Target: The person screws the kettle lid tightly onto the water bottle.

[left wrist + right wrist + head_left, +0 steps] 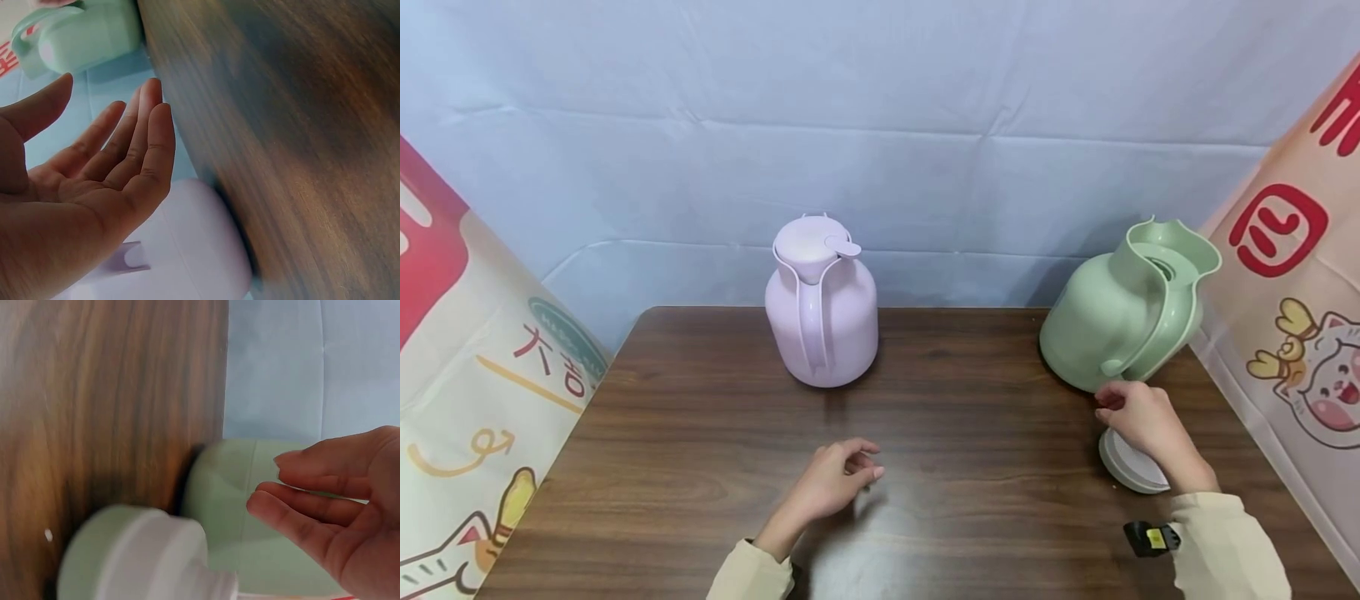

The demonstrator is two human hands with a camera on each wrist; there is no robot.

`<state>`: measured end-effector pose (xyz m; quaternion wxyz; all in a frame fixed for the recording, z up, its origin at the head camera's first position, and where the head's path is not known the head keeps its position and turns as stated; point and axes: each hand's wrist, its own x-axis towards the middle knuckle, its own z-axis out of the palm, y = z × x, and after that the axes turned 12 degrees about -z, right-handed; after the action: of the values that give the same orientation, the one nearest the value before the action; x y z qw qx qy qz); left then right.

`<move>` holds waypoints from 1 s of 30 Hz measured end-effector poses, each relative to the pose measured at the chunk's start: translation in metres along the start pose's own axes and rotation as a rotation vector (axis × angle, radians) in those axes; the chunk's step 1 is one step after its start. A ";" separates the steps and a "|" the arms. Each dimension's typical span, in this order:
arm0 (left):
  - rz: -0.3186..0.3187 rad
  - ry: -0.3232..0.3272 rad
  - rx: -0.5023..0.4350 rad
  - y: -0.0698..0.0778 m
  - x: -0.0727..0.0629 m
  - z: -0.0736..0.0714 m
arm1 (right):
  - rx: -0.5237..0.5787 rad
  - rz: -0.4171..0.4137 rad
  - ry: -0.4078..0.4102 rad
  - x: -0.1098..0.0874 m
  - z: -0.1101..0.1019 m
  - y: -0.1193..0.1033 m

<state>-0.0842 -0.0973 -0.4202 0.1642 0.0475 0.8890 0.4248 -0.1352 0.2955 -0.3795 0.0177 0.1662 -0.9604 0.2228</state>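
Note:
My right hand [1142,421] hovers with loosely bent fingers over a round lid [1129,468] on the table, in front of the green jug [1086,321]. Nothing is in its fingers. The right wrist view shows the lid's green rim and whitish stopper part [156,556] close below the hand. The green jug stands without a lid, its mouth showing inside the spout collar. My left hand [829,482], held above the table in front of the lilac jug [853,342], is empty with fingers gently curved. The lilac jug has its lid [808,240] on, with a small lever at the right.
The dark wooden table [955,433] ends at a pale blue cloth [925,183] behind both jugs. Printed cloth panels [1300,317] flank the left and right sides. A black strap end [1142,538] sticks out by the right sleeve.

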 end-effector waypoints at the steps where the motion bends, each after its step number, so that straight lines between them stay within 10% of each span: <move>1: -0.003 -0.002 0.000 0.000 0.000 0.000 | -0.014 0.000 -0.005 0.000 -0.002 0.002; 18: 0.007 -0.005 0.020 -0.008 -0.001 0.000 | -0.038 0.107 0.003 -0.004 -0.024 0.021; 30: -0.040 -0.024 0.079 -0.009 -0.003 0.002 | -0.038 0.004 0.162 -0.001 -0.029 0.024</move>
<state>-0.0804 -0.1019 -0.4282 0.1810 0.0412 0.9038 0.3857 -0.1430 0.3283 -0.3637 0.0980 0.1453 -0.9603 0.2172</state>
